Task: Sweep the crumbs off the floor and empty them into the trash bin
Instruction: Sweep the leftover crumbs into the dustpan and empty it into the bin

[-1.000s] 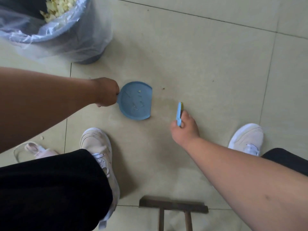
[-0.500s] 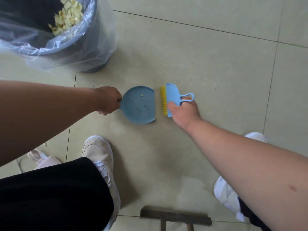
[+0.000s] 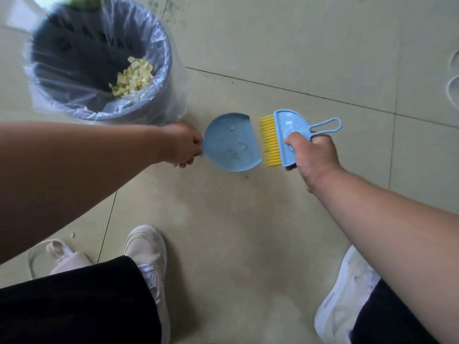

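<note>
Two things sit at your far left: the lined trash bin (image 3: 104, 63), already holding a heap of yellow scraps, and one stray crumb (image 3: 72, 235) on the floor (image 3: 285, 58) near your left shoe (image 3: 149, 249). Moving right, your left hand (image 3: 182, 145) is curled round the handle of the blue dustpan (image 3: 232, 142), which lies flat on the tile just beside the bin with a few crumbs in it. Next, your right hand (image 3: 311, 152) grips the blue brush (image 3: 288, 135), its yellow bristles at the pan's open edge. Sweeping looks nearly done, I'd judge; what's left is that stray crumb and tipping the pan into the bin.
</note>
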The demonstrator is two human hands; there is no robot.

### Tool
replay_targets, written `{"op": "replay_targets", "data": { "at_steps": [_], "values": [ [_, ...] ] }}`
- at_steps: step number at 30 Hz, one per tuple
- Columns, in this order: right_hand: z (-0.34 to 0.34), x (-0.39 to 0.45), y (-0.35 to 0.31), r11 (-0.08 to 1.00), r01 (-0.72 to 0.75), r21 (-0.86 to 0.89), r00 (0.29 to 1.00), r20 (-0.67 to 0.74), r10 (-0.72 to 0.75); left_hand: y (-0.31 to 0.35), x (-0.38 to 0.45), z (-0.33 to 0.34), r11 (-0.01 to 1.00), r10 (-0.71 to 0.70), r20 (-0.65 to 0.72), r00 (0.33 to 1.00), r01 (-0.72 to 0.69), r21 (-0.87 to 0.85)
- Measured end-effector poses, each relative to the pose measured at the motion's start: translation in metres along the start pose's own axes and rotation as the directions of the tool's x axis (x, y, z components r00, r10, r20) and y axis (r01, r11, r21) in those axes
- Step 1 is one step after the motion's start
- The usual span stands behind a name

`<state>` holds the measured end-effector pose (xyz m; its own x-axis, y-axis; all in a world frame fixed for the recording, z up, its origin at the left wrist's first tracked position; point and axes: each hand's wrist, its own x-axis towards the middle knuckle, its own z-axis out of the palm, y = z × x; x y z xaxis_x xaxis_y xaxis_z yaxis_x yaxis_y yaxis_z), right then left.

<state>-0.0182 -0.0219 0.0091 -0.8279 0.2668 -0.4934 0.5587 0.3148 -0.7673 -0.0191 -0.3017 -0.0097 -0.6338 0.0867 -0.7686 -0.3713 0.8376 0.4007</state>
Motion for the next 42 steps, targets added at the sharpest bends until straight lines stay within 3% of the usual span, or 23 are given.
{"op": "replay_targets", "data": {
  "at_steps": [9, 13, 22, 27, 32, 37, 42],
  "values": [
    [0.001, -0.018, -0.099, 0.970, 0.173, 0.171, 0.984, 0.009, -0.177, 0.057, -0.082, -0.098, 0.995, 0.098, -0.241, 0.966, -0.092, 0.037],
    [0.013, -0.022, -0.137, 0.946, 0.211, 0.247, 0.974, 0.033, -0.226, 0.053, -0.115, -0.151, 0.993, 0.121, -0.339, 0.933, -0.106, 0.060],
    [0.111, -0.041, -0.175, 0.951, 0.212, 0.227, 0.905, 0.322, -0.279, -0.043, -0.166, -0.227, 0.991, -0.077, -0.334, 0.939, 0.111, 0.082],
    [0.173, -0.063, -0.158, 0.975, 0.148, 0.167, 0.875, 0.438, -0.208, -0.076, -0.173, -0.234, 0.968, -0.193, -0.287, 0.938, 0.230, 0.101],
    [0.197, -0.075, -0.144, 0.985, 0.146, 0.095, 0.853, 0.493, -0.174, -0.094, -0.164, -0.233, 0.886, -0.385, -0.272, 0.882, 0.436, 0.160],
    [0.200, -0.076, -0.144, 0.985, 0.147, 0.088, 0.857, 0.485, -0.171, -0.094, -0.164, -0.240, 0.886, -0.361, -0.317, 0.877, 0.429, 0.178],
    [0.206, -0.077, -0.162, 0.966, 0.075, 0.249, 0.858, 0.478, -0.190, -0.089, -0.163, -0.244, 0.903, -0.310, -0.347, 0.885, 0.389, 0.183]
  ]
}}
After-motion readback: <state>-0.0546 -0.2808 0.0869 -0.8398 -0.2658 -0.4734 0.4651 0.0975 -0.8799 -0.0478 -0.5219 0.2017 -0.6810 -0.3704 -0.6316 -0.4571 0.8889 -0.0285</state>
